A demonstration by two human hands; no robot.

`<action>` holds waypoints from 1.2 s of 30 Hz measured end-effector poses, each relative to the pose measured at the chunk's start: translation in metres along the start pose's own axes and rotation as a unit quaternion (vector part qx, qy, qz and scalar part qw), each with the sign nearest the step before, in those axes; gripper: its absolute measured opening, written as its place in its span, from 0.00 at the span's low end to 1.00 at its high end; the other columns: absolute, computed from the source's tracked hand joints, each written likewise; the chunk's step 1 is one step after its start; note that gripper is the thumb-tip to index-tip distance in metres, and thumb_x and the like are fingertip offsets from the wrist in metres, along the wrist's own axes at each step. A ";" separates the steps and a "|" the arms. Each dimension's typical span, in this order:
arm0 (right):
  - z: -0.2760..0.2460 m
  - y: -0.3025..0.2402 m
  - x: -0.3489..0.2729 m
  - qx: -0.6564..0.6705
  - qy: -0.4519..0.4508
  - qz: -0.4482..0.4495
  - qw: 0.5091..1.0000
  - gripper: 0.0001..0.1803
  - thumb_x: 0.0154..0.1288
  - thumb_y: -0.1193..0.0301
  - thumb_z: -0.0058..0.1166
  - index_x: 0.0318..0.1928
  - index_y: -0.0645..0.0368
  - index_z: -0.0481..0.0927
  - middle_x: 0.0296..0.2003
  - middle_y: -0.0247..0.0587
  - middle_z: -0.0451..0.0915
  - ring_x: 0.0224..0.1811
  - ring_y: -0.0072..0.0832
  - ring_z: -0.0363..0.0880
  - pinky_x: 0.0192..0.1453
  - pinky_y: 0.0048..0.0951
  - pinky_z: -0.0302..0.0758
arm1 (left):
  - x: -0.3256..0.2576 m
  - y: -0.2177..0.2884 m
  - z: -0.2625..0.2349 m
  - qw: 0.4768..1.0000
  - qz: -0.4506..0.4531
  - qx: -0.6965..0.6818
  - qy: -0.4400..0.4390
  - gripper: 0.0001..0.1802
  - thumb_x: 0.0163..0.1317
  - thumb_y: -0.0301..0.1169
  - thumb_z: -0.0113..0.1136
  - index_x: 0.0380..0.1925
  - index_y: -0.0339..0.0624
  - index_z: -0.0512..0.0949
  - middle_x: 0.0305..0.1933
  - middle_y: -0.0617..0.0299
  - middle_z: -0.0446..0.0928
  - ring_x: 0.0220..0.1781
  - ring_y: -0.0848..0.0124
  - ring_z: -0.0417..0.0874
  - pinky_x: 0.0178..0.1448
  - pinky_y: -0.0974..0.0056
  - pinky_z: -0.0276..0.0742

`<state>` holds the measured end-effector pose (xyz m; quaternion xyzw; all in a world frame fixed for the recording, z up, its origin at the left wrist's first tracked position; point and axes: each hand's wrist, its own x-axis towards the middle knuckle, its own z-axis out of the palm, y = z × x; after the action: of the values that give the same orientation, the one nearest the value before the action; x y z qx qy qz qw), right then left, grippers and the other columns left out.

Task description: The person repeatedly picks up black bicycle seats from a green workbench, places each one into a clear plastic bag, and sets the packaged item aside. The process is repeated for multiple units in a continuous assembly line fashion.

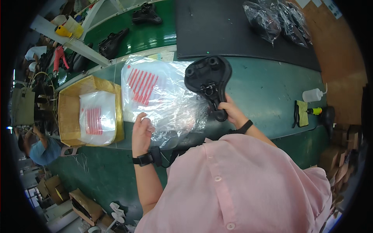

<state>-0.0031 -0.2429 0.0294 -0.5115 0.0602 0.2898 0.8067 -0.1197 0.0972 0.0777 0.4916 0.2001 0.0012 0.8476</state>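
Fingers wrapped round, my right hand [232, 112] holds a black bike saddle [210, 75] above the tabletop [264, 93]; whether my half-curled left hand [141, 134] grips the plastic bags [167, 83], I cannot tell.

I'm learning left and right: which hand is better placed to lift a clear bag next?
Probably the left hand. It is at the near edge of the clear bags, with no saddle in it. The right hand grips the black saddle, so it looks busy.
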 end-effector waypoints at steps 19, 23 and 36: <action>0.047 0.006 -0.015 -0.616 -0.134 -0.231 0.741 0.35 0.42 0.78 0.56 0.58 0.52 0.72 0.48 0.46 0.79 0.48 0.45 0.78 0.51 0.39 0.76 | 0.040 -0.014 0.038 0.977 0.180 0.084 0.080 0.02 0.66 0.26 0.56 0.36 0.41 0.76 0.26 0.67 0.77 0.21 0.84 0.67 0.24 0.78 0.59; 0.052 -0.002 -0.009 -0.507 -0.130 -0.094 0.847 0.32 0.44 0.78 0.55 0.56 0.56 0.74 0.41 0.47 0.80 0.41 0.38 0.80 0.47 0.34 0.76 | -0.020 0.018 0.109 0.863 0.295 0.404 -0.071 0.03 0.62 0.22 0.58 0.34 0.39 0.80 0.26 0.64 0.78 0.26 0.79 0.77 0.30 0.73 0.70; 0.032 0.021 0.041 -0.409 0.115 -0.027 0.905 0.41 0.51 0.65 0.55 0.65 0.73 0.62 0.56 0.56 0.73 0.56 0.42 0.73 0.61 0.35 0.69 | 0.004 -0.032 0.240 0.760 0.256 0.481 -0.354 0.09 0.62 0.34 0.58 0.34 0.42 0.70 0.23 0.50 0.75 0.28 0.49 0.78 0.30 0.55 0.73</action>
<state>0.0128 -0.1924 0.0119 -0.8277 0.0149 0.2066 0.5216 -0.0402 -0.1184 0.1547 0.8331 -0.2728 -0.0527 0.4783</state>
